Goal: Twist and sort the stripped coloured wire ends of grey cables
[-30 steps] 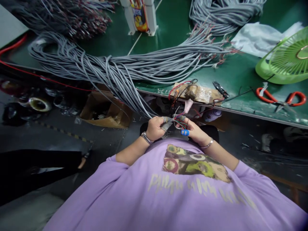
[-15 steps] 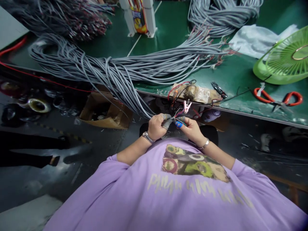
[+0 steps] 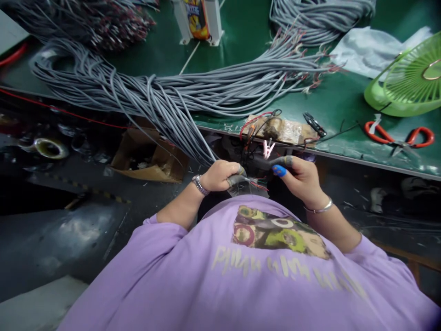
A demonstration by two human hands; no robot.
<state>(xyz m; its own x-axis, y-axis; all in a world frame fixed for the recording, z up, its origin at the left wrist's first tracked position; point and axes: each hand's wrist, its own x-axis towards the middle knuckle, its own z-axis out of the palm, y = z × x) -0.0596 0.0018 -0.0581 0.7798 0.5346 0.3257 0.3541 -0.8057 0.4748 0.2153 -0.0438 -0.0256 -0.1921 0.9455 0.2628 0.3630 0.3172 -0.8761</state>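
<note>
My left hand [image 3: 223, 176], grey covers on its fingertips, is closed around the end of a grey cable [image 3: 203, 149]. Thin, stripped wires [image 3: 258, 184] of red and other colours stick out from its fingertips to the right. My right hand [image 3: 303, 179] is apart from these wires, to their right. Its thumb has a blue cover and its index finger a grey one, the two tips close together. A dark grey blurred shape lies at those tips; whether it is held I cannot tell. The held cable runs up into a large grey cable bundle [image 3: 155, 94] on the green table.
Beyond my hands, a pink clip [image 3: 268, 149] stands by a taped board [image 3: 285, 131] at the table edge. Red-handled scissors [image 3: 399, 138], black cutters [image 3: 314, 124] and a green fan [image 3: 409, 80] are on the right. A cardboard box [image 3: 148, 156] sits below, left.
My right hand has drawn away from the wires to the right. The wires, fanned upward before, now point right from my left hand, which has shifted slightly left.
</note>
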